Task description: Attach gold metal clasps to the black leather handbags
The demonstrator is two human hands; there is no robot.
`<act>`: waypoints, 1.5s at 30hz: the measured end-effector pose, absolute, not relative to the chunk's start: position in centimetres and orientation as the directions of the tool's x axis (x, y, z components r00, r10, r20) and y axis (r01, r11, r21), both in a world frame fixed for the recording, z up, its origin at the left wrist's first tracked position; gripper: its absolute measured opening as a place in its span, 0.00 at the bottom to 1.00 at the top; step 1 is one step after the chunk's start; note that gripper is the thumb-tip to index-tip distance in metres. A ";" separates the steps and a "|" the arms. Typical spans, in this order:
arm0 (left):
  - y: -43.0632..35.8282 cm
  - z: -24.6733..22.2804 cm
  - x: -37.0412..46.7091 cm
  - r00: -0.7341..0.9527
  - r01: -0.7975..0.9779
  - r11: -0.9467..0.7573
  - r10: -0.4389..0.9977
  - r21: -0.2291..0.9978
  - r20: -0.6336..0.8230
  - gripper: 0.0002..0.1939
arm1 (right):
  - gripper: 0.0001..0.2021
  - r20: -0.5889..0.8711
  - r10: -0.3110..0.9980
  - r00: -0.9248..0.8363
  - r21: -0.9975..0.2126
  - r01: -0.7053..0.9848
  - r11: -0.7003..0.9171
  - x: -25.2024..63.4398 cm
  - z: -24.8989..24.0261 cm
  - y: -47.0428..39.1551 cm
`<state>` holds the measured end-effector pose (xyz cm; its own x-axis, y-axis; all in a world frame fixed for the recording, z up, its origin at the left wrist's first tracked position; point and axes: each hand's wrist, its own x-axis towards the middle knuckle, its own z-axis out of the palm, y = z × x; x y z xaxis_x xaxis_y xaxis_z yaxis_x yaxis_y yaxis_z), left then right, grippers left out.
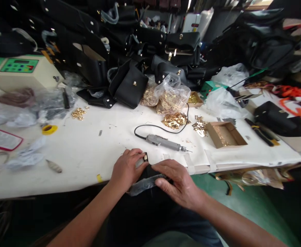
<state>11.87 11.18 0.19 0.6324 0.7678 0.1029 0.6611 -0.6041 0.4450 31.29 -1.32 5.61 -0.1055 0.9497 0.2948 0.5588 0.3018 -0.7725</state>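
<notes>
Head view shows a black bag (147,170) at the front edge of the table (88,168), with its plastic-wrapped handle (145,185) toward the person. Left hand (124,169) holds the bag narrowly, thumb and finger beside the small metal piece (145,157). Right hand (177,180) is curved over the other side; whether it grips, I cannot tell. For good work, I think the bag should be kept steady, and the fingertips should not cover the metal.

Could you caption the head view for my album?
Left hand and right hand at a black leathery piece, near a slim grey corded screwdriver.
</notes>
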 end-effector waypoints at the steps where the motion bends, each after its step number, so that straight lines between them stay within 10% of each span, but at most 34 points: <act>1: 11.2 -0.1 11.8 0.627 0.658 -0.606 0.769 0.448 0.119 0.13 | 0.15 0.288 0.957 -0.023 -0.780 0.574 0.249 32.6 5.7 -1.0; 5: 11.5 -0.8 11.7 0.633 0.641 -0.617 0.762 0.457 0.140 0.13 | 0.14 0.207 0.904 0.374 -0.718 0.686 -0.119 40.5 4.9 1.1; 9: 11.6 -0.8 11.7 0.628 0.643 -0.606 0.767 0.468 0.132 0.14 | 0.17 0.080 0.818 0.569 -0.344 0.786 -0.513 49.0 3.5 3.2; 19: 11.6 -0.7 11.8 0.615 0.652 -0.592 0.778 0.474 0.126 0.13 | 0.11 -0.001 0.775 0.632 -0.245 0.751 -0.612 52.0 2.0 4.8; 32: 11.2 -0.7 11.9 0.619 0.648 -0.607 0.772 0.460 0.148 0.12 | 0.16 -0.028 0.892 0.451 -0.912 0.354 -0.208 43.0 5.0 2.5; 39: 10.7 0.0 12.0 0.626 0.647 -0.605 0.769 0.464 0.128 0.13 | 0.05 0.312 0.949 0.042 -0.733 0.646 0.213 36.1 4.1 3.8; 45: 10.6 0.0 11.9 0.628 0.650 -0.614 0.766 0.448 0.137 0.15 | 0.07 0.265 0.950 -0.163 -0.571 0.767 0.291 35.0 2.5 5.4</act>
<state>11.90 10.61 -0.04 0.6284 0.7657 0.1374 0.6499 -0.6138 0.4483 34.97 5.40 2.46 -0.1625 0.9503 0.2655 0.7674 0.2909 -0.5715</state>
